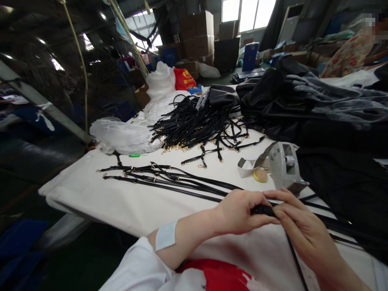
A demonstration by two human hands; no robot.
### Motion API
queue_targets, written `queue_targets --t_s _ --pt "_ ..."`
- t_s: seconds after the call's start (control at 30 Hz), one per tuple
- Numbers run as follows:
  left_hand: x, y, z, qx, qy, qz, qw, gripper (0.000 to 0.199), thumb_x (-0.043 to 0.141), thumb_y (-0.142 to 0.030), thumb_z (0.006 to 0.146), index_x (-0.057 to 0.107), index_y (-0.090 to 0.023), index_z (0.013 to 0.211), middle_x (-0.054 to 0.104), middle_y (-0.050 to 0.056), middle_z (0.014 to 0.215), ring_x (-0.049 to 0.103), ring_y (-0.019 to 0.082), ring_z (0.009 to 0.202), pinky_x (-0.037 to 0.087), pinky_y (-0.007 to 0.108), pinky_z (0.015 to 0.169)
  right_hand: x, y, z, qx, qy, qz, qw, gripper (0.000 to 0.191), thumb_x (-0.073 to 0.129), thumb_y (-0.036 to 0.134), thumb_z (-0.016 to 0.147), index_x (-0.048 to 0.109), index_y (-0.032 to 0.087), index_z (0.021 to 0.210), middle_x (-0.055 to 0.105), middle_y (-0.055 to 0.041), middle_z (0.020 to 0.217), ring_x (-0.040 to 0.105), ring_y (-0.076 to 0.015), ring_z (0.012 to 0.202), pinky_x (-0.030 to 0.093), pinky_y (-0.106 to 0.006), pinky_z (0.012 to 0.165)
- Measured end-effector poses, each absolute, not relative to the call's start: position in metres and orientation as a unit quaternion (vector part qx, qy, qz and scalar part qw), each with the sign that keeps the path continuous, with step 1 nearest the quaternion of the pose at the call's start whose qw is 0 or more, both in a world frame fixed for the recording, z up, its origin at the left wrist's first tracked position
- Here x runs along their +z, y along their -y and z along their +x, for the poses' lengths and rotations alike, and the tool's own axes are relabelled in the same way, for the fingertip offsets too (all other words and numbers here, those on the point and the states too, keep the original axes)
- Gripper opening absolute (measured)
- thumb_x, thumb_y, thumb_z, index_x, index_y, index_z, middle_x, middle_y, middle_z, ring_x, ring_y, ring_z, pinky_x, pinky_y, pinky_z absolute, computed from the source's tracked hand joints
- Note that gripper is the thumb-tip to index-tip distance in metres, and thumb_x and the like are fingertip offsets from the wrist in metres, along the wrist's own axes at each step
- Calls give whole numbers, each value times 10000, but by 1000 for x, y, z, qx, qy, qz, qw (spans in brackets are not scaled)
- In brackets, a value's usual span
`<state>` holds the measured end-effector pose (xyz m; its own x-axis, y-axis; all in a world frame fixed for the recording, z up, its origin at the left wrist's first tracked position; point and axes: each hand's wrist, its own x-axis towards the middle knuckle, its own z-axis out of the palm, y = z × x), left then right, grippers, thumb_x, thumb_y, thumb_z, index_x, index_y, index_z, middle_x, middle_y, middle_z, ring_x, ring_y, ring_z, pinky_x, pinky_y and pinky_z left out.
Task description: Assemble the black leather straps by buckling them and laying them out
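My left hand (239, 212) is closed round a black strap bundle (263, 209) above the front of the white table. Touching it from the right, my right hand (298, 226) pinches the same bundle, and one strap (295, 258) hangs down between my hands. Long black straps (176, 184) with gold fittings lie across the table to the left. Just behind my hands stands a grey tape dispenser (285, 165), with a yellow roll (260, 175) beside it.
A large heap of black straps (194, 121) with gold clips lies farther back. Clear plastic bags (124, 135) are at the left, a red bag (183, 79) behind. Black material (273, 97) covers the right side. A person in a floral garment (347, 54) is at the far right.
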<state>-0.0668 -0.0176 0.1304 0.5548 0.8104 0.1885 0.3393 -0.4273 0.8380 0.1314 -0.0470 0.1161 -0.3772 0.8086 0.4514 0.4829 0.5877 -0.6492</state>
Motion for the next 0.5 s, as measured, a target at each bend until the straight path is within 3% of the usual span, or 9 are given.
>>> queue_targets --t_s 0.27,0.37,0.5 --pt "126 14 -69 404 -369 703 455 379 831 -390 688 717 -127 936 705 33 776 563 90 609 440 186 583 103 40 141 274 707 -474 447 52 632 312 894 647 268 871 700 -15 1054 622 -232 1088 260 -498 1180" --pt "123 13 -68 403 -379 700 452 336 837 -397 682 725 -126 846 708 29 727 558 87 583 444 192 584 98 39 141 300 688 -482 452 99 642 321 890 640 258 813 696 -9 975 630 -219 1037 254 -492 1181" --pt "119 13 -64 428 -385 694 432 333 833 -401 687 731 -135 858 733 44 766 609 107 624 477 203 625 95 42 132 326 642 -493 489 136 634 314 898 638 251 778 679 -16 949 612 -215 1058 352 -424 1132"
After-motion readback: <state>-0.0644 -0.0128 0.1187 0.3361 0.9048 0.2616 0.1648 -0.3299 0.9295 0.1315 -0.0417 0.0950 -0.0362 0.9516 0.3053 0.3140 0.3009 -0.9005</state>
